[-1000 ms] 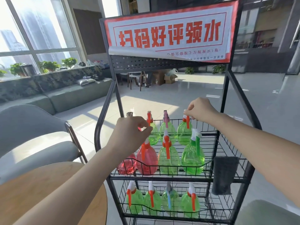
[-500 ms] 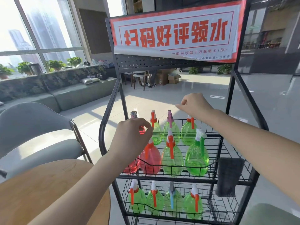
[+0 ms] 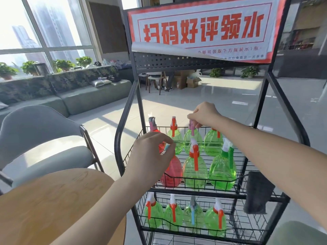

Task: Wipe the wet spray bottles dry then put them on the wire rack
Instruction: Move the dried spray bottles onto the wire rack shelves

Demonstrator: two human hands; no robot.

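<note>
A black wire rack (image 3: 138, 103) stands in front of me with spray bottles on two shelves. The upper basket holds a back row of one red bottle (image 3: 152, 123) and three green ones, and a front row with a red bottle (image 3: 173, 173) and two green bottles (image 3: 194, 167). My left hand (image 3: 150, 158) pinches the head of the front red bottle and hides it. My right hand (image 3: 203, 114) pinches the pink nozzle of a green back-row bottle (image 3: 192, 139). Several green bottles (image 3: 215, 221) stand on the lower shelf.
A dark grey cloth (image 3: 258, 191) hangs over the rack's right side. A round wooden table (image 3: 53, 206) is at my lower left, with a grey chair (image 3: 44, 138) behind it. A red and white sign (image 3: 203, 29) tops the rack.
My right hand has moved left from the far-right back bottle to the pink-nozzle bottle. My left hand has stayed at the front red bottle's head.
</note>
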